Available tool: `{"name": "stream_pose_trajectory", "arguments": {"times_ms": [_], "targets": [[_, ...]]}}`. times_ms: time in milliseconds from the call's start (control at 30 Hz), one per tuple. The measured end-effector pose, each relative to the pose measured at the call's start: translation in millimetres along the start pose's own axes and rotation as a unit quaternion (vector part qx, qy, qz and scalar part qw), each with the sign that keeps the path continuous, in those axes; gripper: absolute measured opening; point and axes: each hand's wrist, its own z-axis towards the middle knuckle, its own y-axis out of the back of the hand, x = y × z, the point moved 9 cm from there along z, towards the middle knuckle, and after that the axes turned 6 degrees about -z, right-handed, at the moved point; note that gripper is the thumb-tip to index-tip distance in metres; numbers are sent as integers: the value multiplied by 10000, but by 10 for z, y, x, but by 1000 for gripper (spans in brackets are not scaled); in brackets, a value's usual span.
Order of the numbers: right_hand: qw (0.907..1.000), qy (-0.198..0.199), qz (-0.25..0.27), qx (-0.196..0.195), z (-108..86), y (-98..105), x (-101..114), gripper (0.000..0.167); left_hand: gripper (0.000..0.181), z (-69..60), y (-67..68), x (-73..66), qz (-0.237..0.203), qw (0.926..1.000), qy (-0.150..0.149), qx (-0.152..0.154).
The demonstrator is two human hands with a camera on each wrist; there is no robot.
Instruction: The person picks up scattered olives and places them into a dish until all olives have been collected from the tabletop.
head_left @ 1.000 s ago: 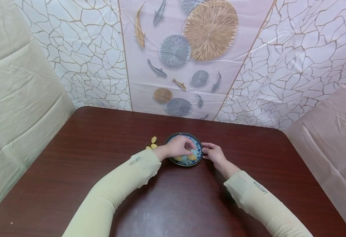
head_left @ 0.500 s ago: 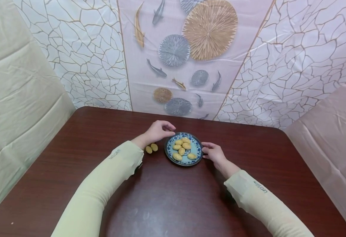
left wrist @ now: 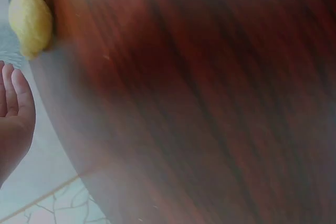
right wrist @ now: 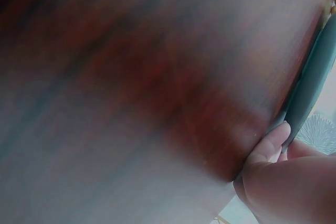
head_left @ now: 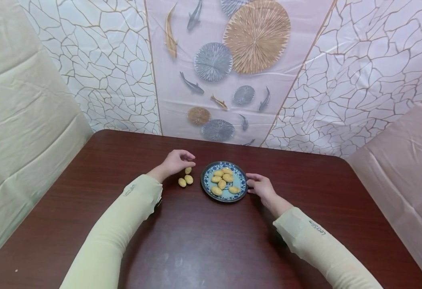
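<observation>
Beside the plate's left side in the head view, the left hand [head_left: 175, 162] hovers with relaxed fingers, empty, over a yellow oval piece [head_left: 188, 170] that it partly covers. Two more yellow pieces [head_left: 185, 181] lie just nearer. A blue-patterned round plate [head_left: 205, 188] carries several similar pieces [head_left: 216, 191]. At its right edge, the right hand [head_left: 265, 191] holds the rim. The left wrist view has the left hand [left wrist: 16, 111] near one yellow piece [left wrist: 31, 22]. In the right wrist view, the right hand [right wrist: 286, 177] pinches the plate's edge [right wrist: 310, 87] between thumb and fingers.
The dark red-brown wooden table [head_left: 196, 249] spreads in front of and around the plate. Behind it hangs a patterned cloth [head_left: 120, 80], with plain pale cloths at the left [head_left: 23, 120] and right [head_left: 406, 160].
The left hand has moved from over the plate, past its back left edge, to the loose pieces on the left, uncovering the pieces on the plate. The right hand has stayed at the rim.
</observation>
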Motion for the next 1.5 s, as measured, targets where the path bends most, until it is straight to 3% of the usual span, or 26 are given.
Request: {"name": "stream_pose_trajectory", "arguments": {"times_ms": [300, 367, 533, 667, 1000, 1200, 1500], "targets": [[10000, -13, -52, -52, 2, 10, -8, 39, 27, -51, 69, 247, -7, 9992, 399, 5], [10000, -5, -46, -41, -2, 6, -4, 39, 26, -58, 69, 255, 168, 9992, 358, 22], [10000, 11, -29, -22, -6, 2, 2, 39, 24, -68, -2, 204, 585, 9978, 190, 232], [10000, 23, -1, -18, -5, 5, 5, 39, 22, -85, -43, 167, 649, 9970, 244, 349], [10000, 15, 34, 11, -7, 2, 1, 39, 21, -95, -42, 122, 821, 9958, 251, 312], [10000, 22, 56, 5, 3, 9, 2, 39, 20, -71, -59, 105, 919, 9945, 433, 233], [10000, 38, 46, 19, -10, 8, 3, 39, 22, -73, -48, 137, 410, 9955, 817, 229]]}}
